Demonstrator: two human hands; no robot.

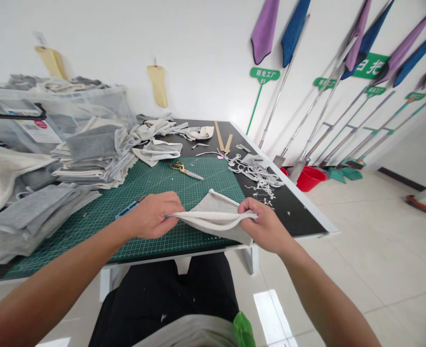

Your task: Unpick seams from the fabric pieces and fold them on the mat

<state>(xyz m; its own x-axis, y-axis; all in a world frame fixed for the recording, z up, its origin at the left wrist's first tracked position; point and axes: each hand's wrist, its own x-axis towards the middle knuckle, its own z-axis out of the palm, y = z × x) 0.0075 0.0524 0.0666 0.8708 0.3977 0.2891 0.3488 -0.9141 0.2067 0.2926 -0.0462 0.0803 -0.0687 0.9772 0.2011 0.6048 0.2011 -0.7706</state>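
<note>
A piece of grey fabric [216, 205] with a pale folded edge is stretched between my two hands, over the front edge of the table. My left hand [157, 215] is closed on one end of that edge. The other end is pinched in my right hand [265, 224]. Between them the edge gapes slightly, like an opening. Beneath lies a green cutting mat [144, 183]. Gold-handled scissors [186, 170] rest on the mat beyond the fabric. A blue tool [126, 209], partly hidden by my left hand, lies beside it.
Stacks of folded grey fabric [90, 161] and a clear plastic box [119, 103] stand at left. Fabric scraps [256, 171] and wooden strips [219, 136] lie at right and back. Past the table's right edge are a red bucket [311, 178] and several long-handled tools against the wall.
</note>
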